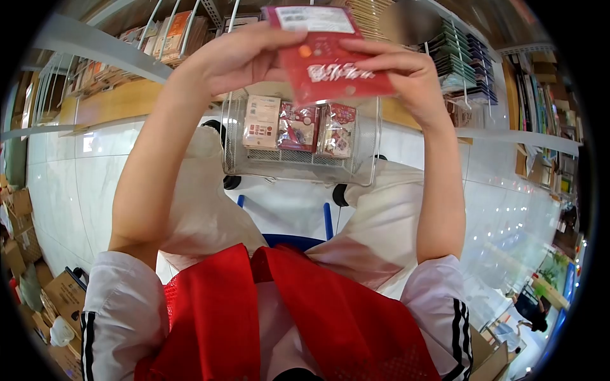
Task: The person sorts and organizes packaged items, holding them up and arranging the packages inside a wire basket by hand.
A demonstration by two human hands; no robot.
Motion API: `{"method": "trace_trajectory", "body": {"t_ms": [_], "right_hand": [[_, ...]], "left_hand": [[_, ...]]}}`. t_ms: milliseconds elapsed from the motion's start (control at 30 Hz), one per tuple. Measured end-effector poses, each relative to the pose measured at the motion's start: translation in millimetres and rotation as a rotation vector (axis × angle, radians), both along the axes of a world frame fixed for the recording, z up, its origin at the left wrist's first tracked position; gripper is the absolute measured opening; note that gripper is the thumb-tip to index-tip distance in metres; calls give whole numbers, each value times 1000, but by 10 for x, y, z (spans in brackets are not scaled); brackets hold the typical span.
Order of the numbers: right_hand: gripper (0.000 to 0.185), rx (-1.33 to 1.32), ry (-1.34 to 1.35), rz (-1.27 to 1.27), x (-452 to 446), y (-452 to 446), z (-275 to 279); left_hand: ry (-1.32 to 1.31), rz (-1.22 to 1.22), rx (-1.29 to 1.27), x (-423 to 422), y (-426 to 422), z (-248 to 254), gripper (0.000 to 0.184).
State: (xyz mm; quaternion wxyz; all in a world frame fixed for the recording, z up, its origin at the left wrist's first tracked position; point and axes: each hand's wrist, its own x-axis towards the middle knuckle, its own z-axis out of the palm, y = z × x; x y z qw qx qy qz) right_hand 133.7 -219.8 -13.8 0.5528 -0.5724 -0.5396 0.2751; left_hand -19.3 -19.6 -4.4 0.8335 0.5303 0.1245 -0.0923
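A flat red packet with white lettering and a white label is held up above a clear, wire-bottomed bin. My left hand pinches its left edge, thumb lying over the front near the label. On the opposite side, my right hand grips it with fingers across the front. Below, the bin holds a beige packet, a dark red packet and a red-and-white patterned packet, standing side by side. The fingers behind the red packet are hidden.
Shelves with white wire dividers and packed goods run along the far side. Dark stacked packets fill the right rack. A blue seat is beneath me. Cardboard boxes lie at left; another person is at lower right.
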Motion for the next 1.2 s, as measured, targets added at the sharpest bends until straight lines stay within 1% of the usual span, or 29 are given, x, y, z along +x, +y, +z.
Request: {"method": "trace_trajectory", "body": {"t_ms": [67,100,133,200,267,333,400,467,533,567,667,700,733,767,833,900,1000,1100,1200], "right_hand": [[31,-74,44,87,-23,-44,9],[28,-129,50,107,11,-72,8],[25,-183,55,127,48,-104,10],[25,-200,52,15,89,-159,32],[26,-236,17,-120,123,-177,41],[24,-240,-10,-100,161,-176,-8],[23,-257,-20,-92,117,-130,-19],[22,-294,-74,-92,76,-85,-27],[21,-307,-92,-85,52,-40,-50],[20,-266,-97,-42,70,-23,-72],[22,-222,-62,-54,107,69,-193],[22,-255,-29,-75,93,74,-165],[23,-308,6,-5,171,61,-53],[24,-358,42,67,238,87,208],[23,-399,84,82,255,97,306],[21,-380,95,-31,192,156,221],[23,-420,100,-36,199,169,205],[22,-390,149,-4,200,127,269],[23,-395,87,22,192,141,302]], "left_hand": [[69,-203,277,-73,98,-75,42],[212,-444,428,-77,148,-68,36],[231,-552,474,-131,125,-186,32],[339,-730,398,-175,4,-337,30],[417,-720,317,-216,-103,-739,30],[534,-582,373,-188,-141,-1409,29],[629,-402,474,-141,-232,-1765,30],[654,-252,488,-99,-308,-2157,33],[694,-151,499,5,-351,-2553,34],[713,-101,503,58,-400,-2712,35],[649,143,462,154,-597,-3001,25],[702,95,537,179,-603,-3057,22],[703,63,594,178,-601,-3139,22],[703,32,651,160,-586,-3264,22],[702,-6,722,143,-558,-3341,26],[702,-19,750,121,-549,-3277,33],[553,-76,1220,88,-604,-3073,43],[451,-97,1241,102,-627,-2874,52],[424,-127,1319,102,-599,-2915,53]]}}
